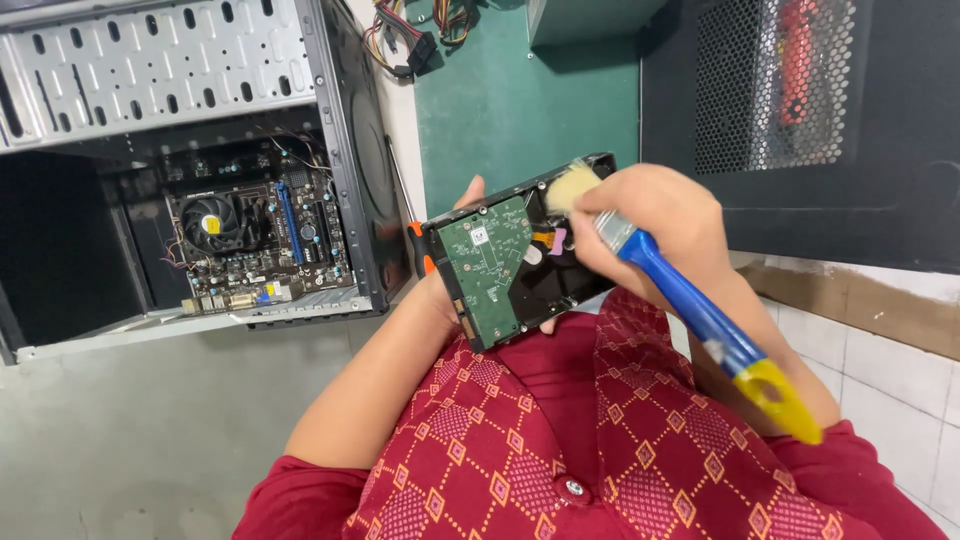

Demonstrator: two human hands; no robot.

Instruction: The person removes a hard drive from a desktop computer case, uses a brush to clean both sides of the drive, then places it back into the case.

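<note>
Open case (345, 150) holds motherboard (255, 240) (fan atop).

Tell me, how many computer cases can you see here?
2. One open computer case lies at upper left, its motherboard showing. A second, black case with a mesh panel stands at upper right, cut off by the picture's edge. Others may lie out of view.

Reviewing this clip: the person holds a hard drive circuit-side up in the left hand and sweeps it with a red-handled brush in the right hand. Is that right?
Not quite. The head view shows the brush has a blue handle with a yellow end, not red. The rest holds: the left hand holds the hard drive circuit-side up, and the right hand works the bristles on it.
</note>
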